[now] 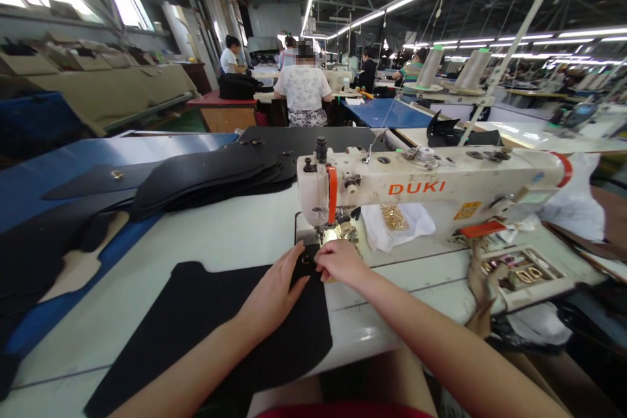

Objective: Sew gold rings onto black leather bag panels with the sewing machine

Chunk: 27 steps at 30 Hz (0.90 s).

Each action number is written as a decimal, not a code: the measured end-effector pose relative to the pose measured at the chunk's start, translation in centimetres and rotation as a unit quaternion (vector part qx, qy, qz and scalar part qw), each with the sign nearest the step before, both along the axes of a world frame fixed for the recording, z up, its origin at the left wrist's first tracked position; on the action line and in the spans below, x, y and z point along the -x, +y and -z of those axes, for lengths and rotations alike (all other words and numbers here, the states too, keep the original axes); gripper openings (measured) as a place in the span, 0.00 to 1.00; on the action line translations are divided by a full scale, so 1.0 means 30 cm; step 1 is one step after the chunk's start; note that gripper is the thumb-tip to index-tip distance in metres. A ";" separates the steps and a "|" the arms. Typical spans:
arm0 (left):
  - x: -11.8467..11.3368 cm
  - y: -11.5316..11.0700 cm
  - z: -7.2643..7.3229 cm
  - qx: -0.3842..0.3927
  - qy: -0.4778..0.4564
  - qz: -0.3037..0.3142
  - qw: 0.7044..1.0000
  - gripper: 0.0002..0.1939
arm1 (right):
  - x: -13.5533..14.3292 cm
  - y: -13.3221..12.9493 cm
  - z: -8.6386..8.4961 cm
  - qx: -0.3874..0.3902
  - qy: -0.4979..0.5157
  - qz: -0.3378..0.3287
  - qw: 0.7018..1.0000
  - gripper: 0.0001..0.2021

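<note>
A large black flat panel [186, 313] lies on the sewing table, its upper right part at the needle area of a white sewing machine [431, 199]. My left hand [274, 287] rests flat on the panel, fingers stretched forward and thumb apart. Close to the needle, my right hand [343, 261] is closed, its fingertips pinching a small black tab at the panel's edge. Between the hands shows a small metal ring [306, 260] on the black material. The fingers partly hide the tab, and the exact stitching point is hard to see.
Stacked black panels [206, 176] lie at the left. Under the machine arm sits a white bag with gold hardware [394, 217]. A tray [531, 277] with metal buckles stands at the right. Thread cones [473, 68] stand behind. Other people work farther back.
</note>
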<state>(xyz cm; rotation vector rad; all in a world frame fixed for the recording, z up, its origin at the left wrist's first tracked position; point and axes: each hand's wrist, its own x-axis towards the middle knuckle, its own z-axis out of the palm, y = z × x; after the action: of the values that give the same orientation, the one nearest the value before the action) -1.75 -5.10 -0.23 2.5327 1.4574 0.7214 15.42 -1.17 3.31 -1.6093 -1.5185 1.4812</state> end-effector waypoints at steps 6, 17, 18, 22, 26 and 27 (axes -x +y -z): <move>-0.016 0.026 -0.036 -0.070 -0.010 0.040 0.997 0.13 | 0.006 0.032 0.009 0.012 -0.033 -0.031 0.999 0.08; -0.049 0.065 -0.040 -0.102 -0.017 0.049 0.993 0.10 | 0.018 0.059 -0.006 0.065 -0.050 -0.034 0.996 0.07; -0.051 0.065 -0.042 -0.103 -0.013 0.049 0.993 0.10 | 0.020 0.059 -0.007 0.067 -0.053 -0.034 0.996 0.07; -0.060 0.065 -0.046 -0.103 -0.002 0.053 0.993 0.10 | 0.024 0.060 -0.002 0.065 -0.071 -0.042 0.995 0.09; -0.067 0.066 -0.052 -0.103 0.008 0.059 0.993 0.11 | 0.024 0.065 0.007 0.046 -0.101 -0.064 0.992 0.09; -0.067 0.066 -0.055 -0.102 0.012 0.062 0.993 0.11 | 0.025 0.067 0.007 0.038 -0.113 -0.071 0.990 0.09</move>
<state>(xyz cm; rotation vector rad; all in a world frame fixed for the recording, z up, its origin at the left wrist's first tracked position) 0.26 -3.11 1.41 2.7624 1.2778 0.8623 14.68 0.83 3.10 -1.7984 -1.7520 1.4875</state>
